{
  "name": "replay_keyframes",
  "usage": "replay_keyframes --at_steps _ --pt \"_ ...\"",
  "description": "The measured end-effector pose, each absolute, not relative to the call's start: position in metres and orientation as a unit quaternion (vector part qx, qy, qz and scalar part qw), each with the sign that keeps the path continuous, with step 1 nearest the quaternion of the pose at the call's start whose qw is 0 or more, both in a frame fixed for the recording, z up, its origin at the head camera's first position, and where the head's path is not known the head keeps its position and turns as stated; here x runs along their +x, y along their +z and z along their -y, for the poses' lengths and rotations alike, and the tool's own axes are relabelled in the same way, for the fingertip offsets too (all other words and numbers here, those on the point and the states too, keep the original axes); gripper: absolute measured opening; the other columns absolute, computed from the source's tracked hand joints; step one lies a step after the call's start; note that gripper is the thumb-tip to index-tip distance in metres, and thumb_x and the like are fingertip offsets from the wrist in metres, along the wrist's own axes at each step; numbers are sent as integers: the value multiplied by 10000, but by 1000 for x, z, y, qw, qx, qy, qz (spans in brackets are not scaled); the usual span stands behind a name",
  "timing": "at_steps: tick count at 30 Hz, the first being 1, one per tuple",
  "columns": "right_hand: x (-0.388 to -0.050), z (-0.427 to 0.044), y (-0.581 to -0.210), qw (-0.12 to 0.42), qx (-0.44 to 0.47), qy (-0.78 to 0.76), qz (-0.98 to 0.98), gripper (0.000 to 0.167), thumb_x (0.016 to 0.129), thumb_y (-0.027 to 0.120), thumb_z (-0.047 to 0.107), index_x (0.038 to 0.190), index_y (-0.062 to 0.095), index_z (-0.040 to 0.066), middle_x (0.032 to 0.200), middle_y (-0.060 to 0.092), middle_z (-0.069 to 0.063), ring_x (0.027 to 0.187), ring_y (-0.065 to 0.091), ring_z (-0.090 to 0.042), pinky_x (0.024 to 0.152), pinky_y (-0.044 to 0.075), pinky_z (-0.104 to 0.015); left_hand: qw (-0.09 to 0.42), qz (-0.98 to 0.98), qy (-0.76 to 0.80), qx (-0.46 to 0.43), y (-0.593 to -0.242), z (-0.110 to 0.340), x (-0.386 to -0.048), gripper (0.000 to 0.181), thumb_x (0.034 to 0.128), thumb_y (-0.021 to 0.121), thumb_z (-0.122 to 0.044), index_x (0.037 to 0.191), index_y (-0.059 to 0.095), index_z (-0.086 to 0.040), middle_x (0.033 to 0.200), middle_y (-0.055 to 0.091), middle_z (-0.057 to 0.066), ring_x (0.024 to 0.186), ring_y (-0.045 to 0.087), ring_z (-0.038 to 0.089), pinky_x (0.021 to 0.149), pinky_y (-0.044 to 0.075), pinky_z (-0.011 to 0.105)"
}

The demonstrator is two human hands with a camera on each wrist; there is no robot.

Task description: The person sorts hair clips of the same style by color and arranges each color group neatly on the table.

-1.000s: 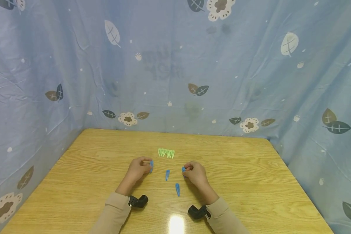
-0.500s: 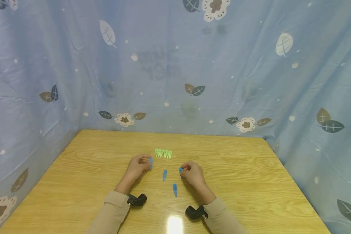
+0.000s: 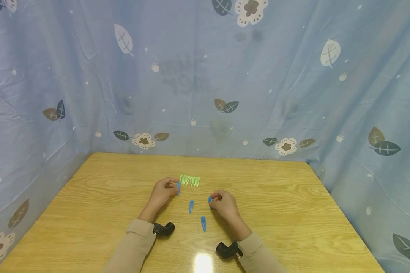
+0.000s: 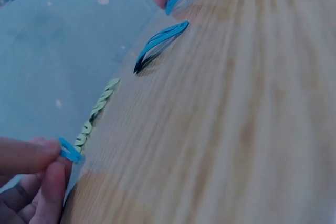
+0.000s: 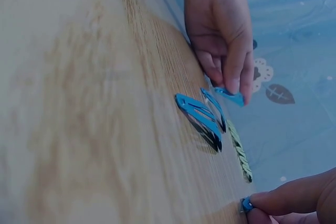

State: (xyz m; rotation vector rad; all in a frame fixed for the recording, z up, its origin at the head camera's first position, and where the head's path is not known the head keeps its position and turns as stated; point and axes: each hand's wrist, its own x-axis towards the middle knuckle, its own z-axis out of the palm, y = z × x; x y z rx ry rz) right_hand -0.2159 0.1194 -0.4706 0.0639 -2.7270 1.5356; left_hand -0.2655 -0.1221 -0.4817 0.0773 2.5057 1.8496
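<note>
In the head view my left hand (image 3: 163, 192) pinches a blue snap hair clip (image 3: 178, 188) between thumb and fingers, just left of and nearer than a row of light green hair clips (image 3: 189, 180). That held clip (image 4: 70, 150) also shows at the lower left of the left wrist view. My right hand (image 3: 226, 205) has another blue hair clip (image 3: 210, 202) by thumb and fingertips, close to the tabletop. Between the hands lie two more blue clips, one farther back (image 3: 191, 206) and one closer (image 3: 203, 223). Fingers partly cover both held clips.
The wooden table (image 3: 276, 212) ends at a blue patterned curtain (image 3: 198, 94), which also hangs at both sides. Each wrist carries a black camera mount, the left one (image 3: 164, 229) and the right one (image 3: 227, 250). Light glares off the near table surface.
My left hand has moved forward and slightly right with its blue hair clip, closer to the green row. The right hand stays nearly still on its clip. The head view has shifted a little.
</note>
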Motion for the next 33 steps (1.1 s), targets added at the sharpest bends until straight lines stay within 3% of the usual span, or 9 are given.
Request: replay_keyframes --at_steps 16,23,33 --pt "-217 -119 -470 -1 9 497 868 196 776 696 -10 970 672 -22 787 588 -54 656 518 -127 548 461 -206 23 -869 494 8 -475 109 -266 234 878 630 -68 1104 652 -8 1018 639 138 933 594 268 729 523 340" --pt "-216 -119 -470 3 11 499 867 193 764 692 -19 956 672 -27 774 584 -54 649 511 -124 542 450 -194 9 -874 485 -2 -474 105 -263 230 866 617 -47 1085 658 10 934 633 113 840 576 218 677 506 292" --pt "-216 -119 -471 10 12 486 874 185 760 702 -21 943 676 -27 781 600 -66 666 521 -130 545 450 -199 -56 -906 420 -18 -472 95 -255 189 839 615 -31 1005 658 48 866 654 144 761 613 243 622 517 330"
